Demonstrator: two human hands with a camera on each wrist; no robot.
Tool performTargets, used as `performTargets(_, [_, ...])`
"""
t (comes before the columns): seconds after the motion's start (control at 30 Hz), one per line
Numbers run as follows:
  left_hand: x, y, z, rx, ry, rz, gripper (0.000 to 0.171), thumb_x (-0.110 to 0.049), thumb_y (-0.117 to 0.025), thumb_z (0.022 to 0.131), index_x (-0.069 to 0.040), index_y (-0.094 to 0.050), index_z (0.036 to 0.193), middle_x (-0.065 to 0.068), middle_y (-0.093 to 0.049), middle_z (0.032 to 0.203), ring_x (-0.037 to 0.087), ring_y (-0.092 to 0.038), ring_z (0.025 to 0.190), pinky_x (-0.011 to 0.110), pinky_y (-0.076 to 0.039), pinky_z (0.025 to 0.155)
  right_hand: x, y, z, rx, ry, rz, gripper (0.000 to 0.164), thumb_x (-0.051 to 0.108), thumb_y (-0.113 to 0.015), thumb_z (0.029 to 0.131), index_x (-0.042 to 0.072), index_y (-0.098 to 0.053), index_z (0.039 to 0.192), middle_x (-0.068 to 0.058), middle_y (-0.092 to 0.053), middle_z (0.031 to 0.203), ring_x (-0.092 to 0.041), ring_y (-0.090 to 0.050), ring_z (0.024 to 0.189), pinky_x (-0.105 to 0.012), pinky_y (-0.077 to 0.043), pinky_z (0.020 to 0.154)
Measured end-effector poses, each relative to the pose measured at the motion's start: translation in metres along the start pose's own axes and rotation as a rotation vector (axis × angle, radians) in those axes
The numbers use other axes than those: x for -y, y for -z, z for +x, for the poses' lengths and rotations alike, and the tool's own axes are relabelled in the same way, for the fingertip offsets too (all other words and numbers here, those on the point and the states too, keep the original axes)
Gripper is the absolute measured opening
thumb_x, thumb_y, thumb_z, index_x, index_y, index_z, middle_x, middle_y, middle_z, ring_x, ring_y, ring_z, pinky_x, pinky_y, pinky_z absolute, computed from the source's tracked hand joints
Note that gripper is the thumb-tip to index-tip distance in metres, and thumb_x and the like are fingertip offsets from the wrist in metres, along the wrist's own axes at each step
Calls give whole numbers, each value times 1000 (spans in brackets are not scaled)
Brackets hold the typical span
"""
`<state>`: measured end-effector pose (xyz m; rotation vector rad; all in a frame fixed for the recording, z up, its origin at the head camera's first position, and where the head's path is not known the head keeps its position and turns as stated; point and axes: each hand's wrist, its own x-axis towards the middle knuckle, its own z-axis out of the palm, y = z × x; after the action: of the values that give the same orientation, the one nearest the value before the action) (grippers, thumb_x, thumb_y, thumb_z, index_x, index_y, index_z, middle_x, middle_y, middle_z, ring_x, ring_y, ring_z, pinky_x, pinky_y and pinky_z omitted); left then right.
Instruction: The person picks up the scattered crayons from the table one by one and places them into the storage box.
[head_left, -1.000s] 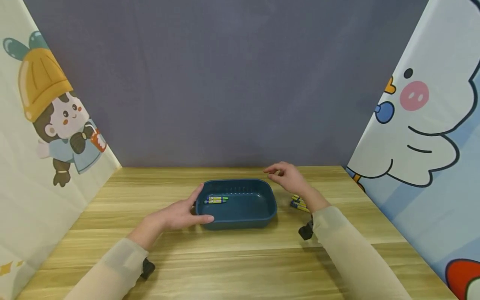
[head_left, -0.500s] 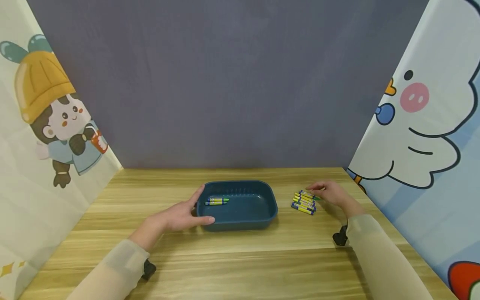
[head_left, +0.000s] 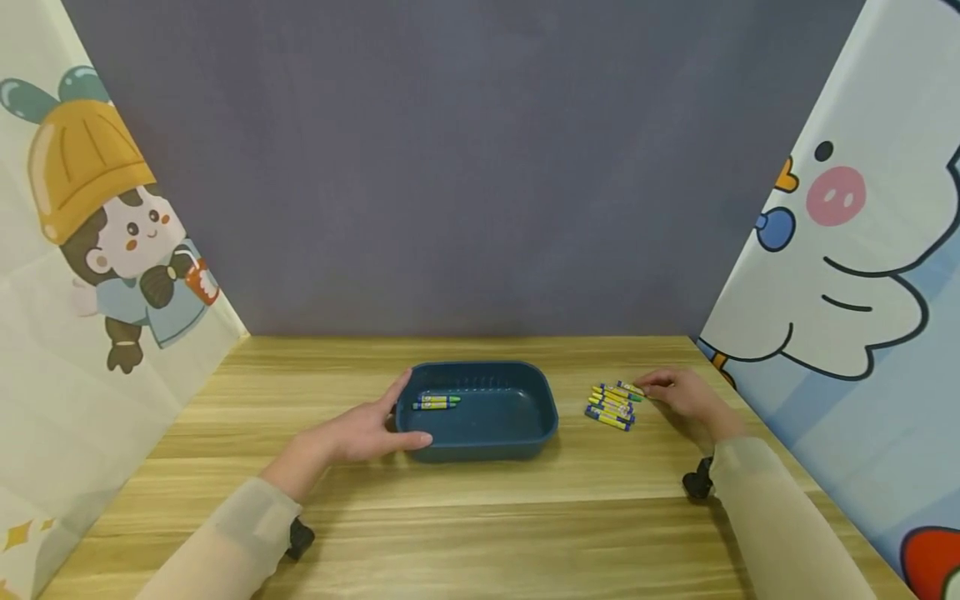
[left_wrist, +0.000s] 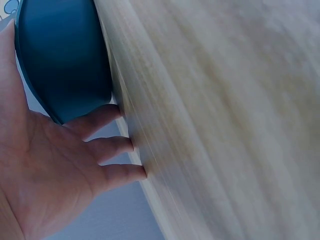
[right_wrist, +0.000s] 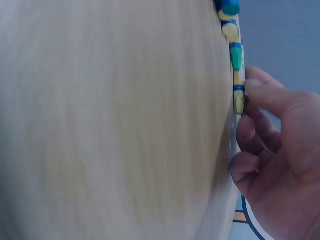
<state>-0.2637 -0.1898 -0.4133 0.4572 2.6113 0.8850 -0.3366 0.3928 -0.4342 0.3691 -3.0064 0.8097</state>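
Note:
A dark blue-green plastic bin (head_left: 480,450) holds two crayons (head_left: 435,402) lying side by side near its left end. My left hand (head_left: 367,429) rests against the bin's left end, thumb along the front wall; in the left wrist view its straight fingers (left_wrist: 122,172) touch the tabletop. To the right of the bin lies a cluster of several yellow-and-blue crayons (head_left: 611,407). At the back of this cluster, my right hand (head_left: 682,396) pinches one crayon (right_wrist: 239,95) between thumb and fingers; its yellowish tip shows in the right wrist view.
The wood-grain table (head_left: 480,533) ends at a grey backdrop (head_left: 480,167). Side panels with a cartoon child (head_left: 135,242) and a white cartoon character (head_left: 870,250) stand at left and right.
My right hand has moved from above the bin's back right corner to the crayon cluster on the right, and now pinches a crayon there. My left hand stays at the bin.

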Motion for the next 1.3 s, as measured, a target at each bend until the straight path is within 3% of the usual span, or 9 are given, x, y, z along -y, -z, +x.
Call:
performTargets(0.3, [1, 0, -1, -6, 1, 7, 125, -80, -70, 93, -40, 15, 175, 32, -50, 164, 46, -57, 148, 65, -45, 120, -1, 2, 0, 19, 0, 18, 31, 16, -71, 108, 4, -77, 135, -25, -75, 127, -40, -72, 113, -51, -61, 90])
performTargets(0.47, [1, 0, -1, -4, 0, 7, 125, -81, -70, 92, -41, 15, 175, 30, -51, 164, 45, -57, 148, 65, -45, 120, 12, 3, 2, 7, -27, 23, 34, 25, -66, 112, 11, -75, 141, -24, -72, 135, -31, -70, 105, -42, -58, 81])
performTargets(0.7, [1, 1, 0, -12, 2, 20, 126, -82, -69, 92, -39, 15, 175, 30, -54, 161, 44, -59, 146, 64, -46, 120, 60, 3, 12, -23, 85, 64, 31, 24, -66, 112, 13, -76, 139, -21, -74, 132, -19, -64, 86, -35, -51, 70])
performTargets(0.9, [1, 1, 0, -16, 3, 26, 126, -82, -69, 92, -39, 15, 175, 30, -55, 161, 44, -58, 147, 64, -45, 121, 107, -7, 19, 13, 127, 124, 31, 25, -67, 112, 16, -76, 140, -16, -73, 127, -15, -48, 65, -32, -42, 56])
performTargets(1.3, [1, 0, 0, -16, 1, 35, 126, -83, -69, 92, -39, 15, 176, 29, -57, 159, 44, -59, 146, 64, -45, 121, 197, -44, 32, 75, 297, 225, 25, 16, -72, 108, 17, -80, 132, -8, -69, 116, -14, -53, 69, -29, -45, 60])
